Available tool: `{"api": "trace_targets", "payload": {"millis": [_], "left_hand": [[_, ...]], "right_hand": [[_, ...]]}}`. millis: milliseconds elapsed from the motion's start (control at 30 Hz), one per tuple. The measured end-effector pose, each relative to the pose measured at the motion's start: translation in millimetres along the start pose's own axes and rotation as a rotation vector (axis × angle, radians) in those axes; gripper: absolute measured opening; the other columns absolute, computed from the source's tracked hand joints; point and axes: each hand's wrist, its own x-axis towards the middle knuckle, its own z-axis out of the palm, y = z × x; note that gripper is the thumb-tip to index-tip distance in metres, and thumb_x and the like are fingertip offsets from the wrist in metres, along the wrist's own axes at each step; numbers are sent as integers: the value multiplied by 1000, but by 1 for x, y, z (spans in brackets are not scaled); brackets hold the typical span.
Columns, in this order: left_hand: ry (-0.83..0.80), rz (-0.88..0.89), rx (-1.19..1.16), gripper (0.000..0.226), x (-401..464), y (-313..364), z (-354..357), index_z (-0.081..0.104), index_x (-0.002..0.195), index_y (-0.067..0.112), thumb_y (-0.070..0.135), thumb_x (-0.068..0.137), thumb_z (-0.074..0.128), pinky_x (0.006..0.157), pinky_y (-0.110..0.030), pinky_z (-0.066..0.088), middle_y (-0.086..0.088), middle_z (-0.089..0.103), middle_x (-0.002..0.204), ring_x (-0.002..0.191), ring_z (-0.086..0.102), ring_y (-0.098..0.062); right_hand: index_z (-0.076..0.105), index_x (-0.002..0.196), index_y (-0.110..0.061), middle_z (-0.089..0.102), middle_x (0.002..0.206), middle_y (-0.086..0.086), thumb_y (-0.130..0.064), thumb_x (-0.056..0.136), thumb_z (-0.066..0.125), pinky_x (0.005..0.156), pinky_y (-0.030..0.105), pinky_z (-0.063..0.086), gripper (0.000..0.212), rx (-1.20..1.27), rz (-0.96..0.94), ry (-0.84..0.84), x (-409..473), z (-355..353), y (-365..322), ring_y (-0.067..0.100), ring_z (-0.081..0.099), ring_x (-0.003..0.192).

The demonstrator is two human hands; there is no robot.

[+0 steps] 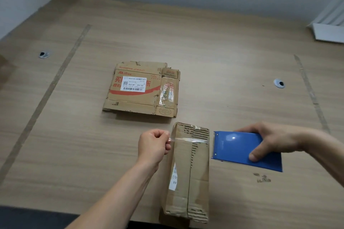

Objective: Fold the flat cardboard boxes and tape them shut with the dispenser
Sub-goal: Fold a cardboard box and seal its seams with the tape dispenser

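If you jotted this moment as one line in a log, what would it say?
step: taping folded box | left hand: pinches tape end | right hand: holds blue dispenser | flat box: untouched

Folded box [188,171] stood on the table [232,65] nearest the person, flat box [141,89] lay behind it, tape dispenser [242,148] just right of the folded box, left hand [153,144] at its left.

Your left hand [153,144] and right hand [270,140] are bare, without gloves, rings or watch. Both forearms are uncovered to the frame edge; no sleeve or cuff is in view.
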Motion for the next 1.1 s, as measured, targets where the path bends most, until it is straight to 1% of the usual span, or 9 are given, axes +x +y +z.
{"api": "trace_targets", "payload": {"millis": [300, 533, 600, 667, 767, 867, 933, 1000, 1100], "left_hand": [[67, -5, 229, 27, 6, -14, 8, 70, 64, 10, 13, 91, 66, 55, -27, 50, 0, 66, 58, 50, 60, -12], [78, 36, 423, 31, 6, -10, 13, 69, 63, 10, 25, 89, 65, 69, -45, 59, -4, 70, 61, 68, 69, -30], [97, 75, 497, 29, 2, -5, 15, 66, 66, 12, 26, 91, 63, 75, -39, 57, -2, 74, 74, 75, 68, -26], [121, 66, 605, 19, -2, -2, 15, 67, 91, 14, 33, 93, 62, 82, -31, 50, -7, 73, 104, 97, 64, -28], [151, 35, 724, 66, -1, -8, 3, 40, 139, 0, 39, 92, 64, 104, -36, 40, -19, 47, 145, 133, 44, -35], [70, 654, 837, 68, -18, -21, 5, 25, 153, 1, 31, 96, 49, 123, -39, 13, -17, 17, 163, 151, 14, -31], [-141, 1010, 1066, 77, -35, -32, 18, 23, 154, 8, 47, 92, 44, 122, -52, 9, -13, 13, 164, 152, 4, -31], [-362, 990, 1328, 96, -44, -38, 25, 6, 157, 13, 71, 86, 38, 121, -58, 1, -9, -5, 165, 150, -18, -27], [-529, 794, 1588, 117, -45, -39, 24, -26, 148, 16, 91, 75, 27, 115, -52, -22, -6, -39, 154, 137, -46, -25]], "right_hand": [[70, 117, -48, 77, 104, -9, -33, 58, 88, 92, 44, 59, 64, 20, 26, 14, 25, 15, 9, 15, 73, 96], [71, 116, -48, 77, 107, -7, -34, 55, 89, 96, 48, 57, 65, 29, 24, 1, 29, 14, 11, 19, 73, 101], [71, 116, -48, 77, 106, -8, -34, 55, 89, 96, 46, 57, 65, 20, 20, 3, 29, 13, 10, 18, 73, 100], [71, 116, -47, 77, 105, -9, -33, 55, 88, 95, 45, 58, 65, 17, 20, 4, 28, 12, 10, 18, 73, 100], [72, 115, -48, 77, 105, -9, -32, 57, 87, 95, 44, 58, 63, 12, 15, -3, 26, 12, 9, 19, 73, 100], [72, 113, -47, 77, 103, -9, -31, 56, 87, 94, 43, 59, 61, 9, 8, 4, 28, 14, 9, 18, 73, 100], [73, 112, -46, 78, 103, -9, -31, 55, 87, 94, 44, 59, 61, 10, 1, 3, 29, 14, 8, 18, 73, 100], [73, 112, -45, 78, 104, -8, -31, 55, 87, 95, 45, 58, 61, 12, -5, 4, 29, 15, 7, 19, 73, 100], [73, 112, -47, 78, 103, -10, -33, 54, 88, 94, 43, 59, 62, 14, 5, 11, 30, 16, 8, 19, 72, 101]]}}
